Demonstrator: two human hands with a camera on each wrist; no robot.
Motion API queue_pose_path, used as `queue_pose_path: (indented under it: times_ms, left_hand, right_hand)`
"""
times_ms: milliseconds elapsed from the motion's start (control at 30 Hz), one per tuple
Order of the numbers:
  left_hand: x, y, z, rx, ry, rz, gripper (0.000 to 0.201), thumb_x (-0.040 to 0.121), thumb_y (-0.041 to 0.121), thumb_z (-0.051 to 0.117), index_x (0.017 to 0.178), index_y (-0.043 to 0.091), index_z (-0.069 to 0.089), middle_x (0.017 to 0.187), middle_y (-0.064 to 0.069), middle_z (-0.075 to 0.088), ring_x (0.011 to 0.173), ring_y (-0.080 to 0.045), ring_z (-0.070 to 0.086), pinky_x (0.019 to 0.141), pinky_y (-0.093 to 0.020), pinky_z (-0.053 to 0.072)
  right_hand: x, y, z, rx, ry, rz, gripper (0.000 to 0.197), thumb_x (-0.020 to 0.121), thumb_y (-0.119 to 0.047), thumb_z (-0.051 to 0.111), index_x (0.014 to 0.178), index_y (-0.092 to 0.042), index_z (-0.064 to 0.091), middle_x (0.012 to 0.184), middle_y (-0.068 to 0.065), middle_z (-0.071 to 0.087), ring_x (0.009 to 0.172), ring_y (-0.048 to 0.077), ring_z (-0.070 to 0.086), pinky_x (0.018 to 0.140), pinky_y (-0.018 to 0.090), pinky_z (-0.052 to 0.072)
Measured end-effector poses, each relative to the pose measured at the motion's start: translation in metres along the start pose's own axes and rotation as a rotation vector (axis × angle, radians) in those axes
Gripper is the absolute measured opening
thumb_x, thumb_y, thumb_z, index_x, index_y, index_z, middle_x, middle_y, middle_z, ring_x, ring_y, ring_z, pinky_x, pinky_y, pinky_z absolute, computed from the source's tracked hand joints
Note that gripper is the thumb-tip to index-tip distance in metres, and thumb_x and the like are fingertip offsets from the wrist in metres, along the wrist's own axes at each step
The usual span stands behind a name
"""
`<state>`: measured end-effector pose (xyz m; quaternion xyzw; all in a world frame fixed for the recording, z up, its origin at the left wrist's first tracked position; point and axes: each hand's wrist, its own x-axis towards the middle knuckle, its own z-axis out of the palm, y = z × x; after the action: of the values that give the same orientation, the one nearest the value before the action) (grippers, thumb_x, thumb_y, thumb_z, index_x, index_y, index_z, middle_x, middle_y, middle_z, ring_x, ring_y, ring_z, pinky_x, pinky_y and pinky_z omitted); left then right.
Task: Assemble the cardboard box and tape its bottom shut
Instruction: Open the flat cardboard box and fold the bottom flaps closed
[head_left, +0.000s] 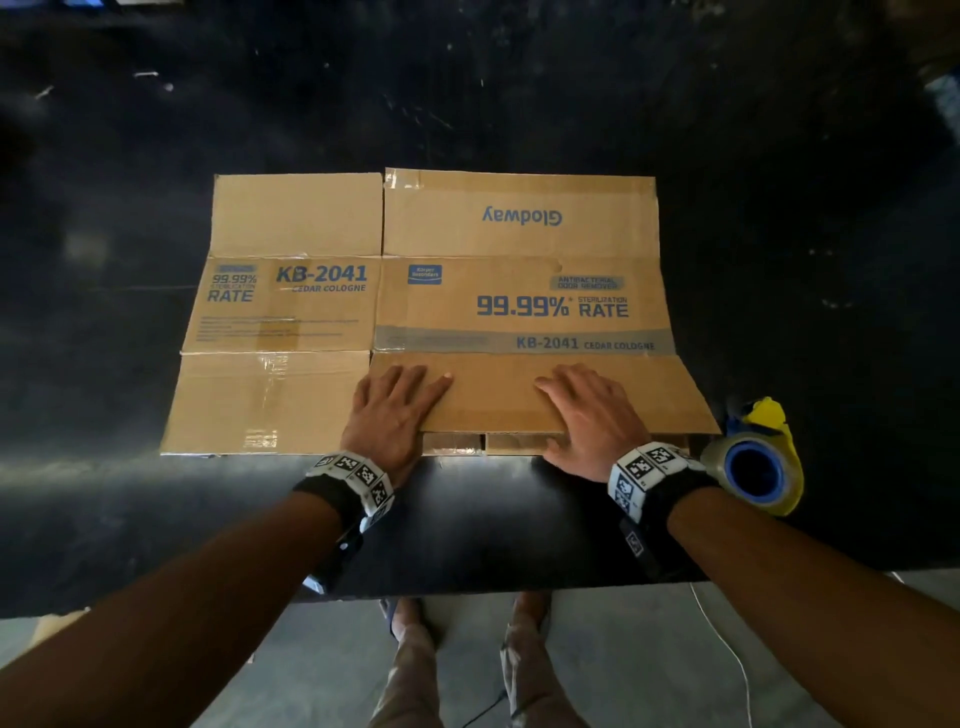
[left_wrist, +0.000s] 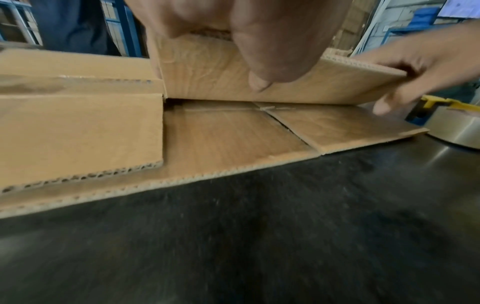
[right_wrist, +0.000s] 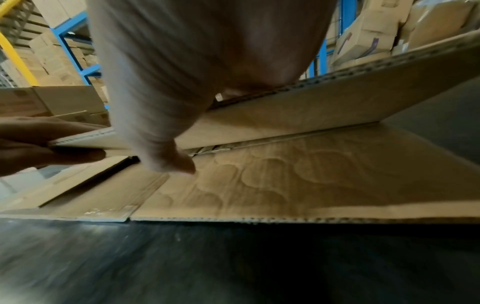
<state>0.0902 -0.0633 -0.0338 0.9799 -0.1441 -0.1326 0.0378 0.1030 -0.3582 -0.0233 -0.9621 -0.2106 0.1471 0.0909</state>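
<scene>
Hands on the near flap of the flattened brown printed cardboard box (head_left: 426, 312), which lies on the black table (head_left: 467, 519), its near edge close to the table's near edge. From the head view the left hand (head_left: 392, 415) and right hand (head_left: 589, 413) look merely spread on top, apart. But the wrist views tell more: the left hand (left_wrist: 233, 41) has its thumb under the lifted upper flap and fingers over it, pinching, and the right hand (right_wrist: 182, 82) grips that same edge likewise, with the lower flaps flat beneath. At the right, just beside the box's near corner, sits a yellow-and-blue tape dispenser with a clear tape roll (head_left: 753, 462). Blue racking stacked with cartons (right_wrist: 67, 51) fills the background.
</scene>
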Motion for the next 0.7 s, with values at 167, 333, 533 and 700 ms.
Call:
queue_pose_path:
  times_ms: [167,333,533,700]
  left_hand:
    - [-0.002,0.002,-0.017,0.018,0.010,0.003,0.070,0.100,0.028,0.044,0.162,0.034,0.012,0.165,-0.008,0.028,0.152,-0.035,0.025,0.124,-0.057,0.021]
    - [-0.002,0.001,-0.025,0.018,-0.004,0.037,0.071,0.099,0.040,0.048,0.161,0.032,0.014,0.162,-0.011,0.033,0.148,-0.035,0.033,0.122,-0.051,0.028]
    - [-0.003,0.002,-0.062,0.070,0.080,0.024,0.073,0.095,0.021,0.049,0.161,0.034,0.019,0.162,-0.008,0.037,0.148,-0.034,0.034,0.120,-0.051,0.030]
    - [0.003,-0.003,-0.125,0.125,0.218,-0.027,0.086,0.088,0.021,0.058,0.161,0.038,0.016,0.164,-0.005,0.034,0.151,-0.033,0.031,0.117,-0.065,0.027]
  right_hand:
    - [-0.001,0.013,-0.007,-0.045,-0.096,0.140,0.091,0.084,-0.039,0.071,0.155,-0.030,0.014,0.161,0.009,0.022,0.148,0.037,0.021,0.116,0.063,0.024]
    - [-0.004,0.013,-0.010,-0.067,-0.088,0.113,0.080,0.090,-0.038,0.065,0.155,-0.032,0.018,0.159,0.008,0.026,0.146,0.038,0.025,0.112,0.066,0.027]
    - [-0.005,0.004,-0.043,-0.129,0.030,0.083,0.081,0.087,-0.033,0.068,0.155,-0.030,0.022,0.157,0.010,0.033,0.143,0.038,0.033,0.109,0.066,0.032]
    - [0.009,-0.004,-0.112,-0.165,0.217,0.080,0.080,0.086,-0.035,0.069,0.153,-0.027,0.027,0.156,0.010,0.035,0.142,0.040,0.034,0.111,0.067,0.030]
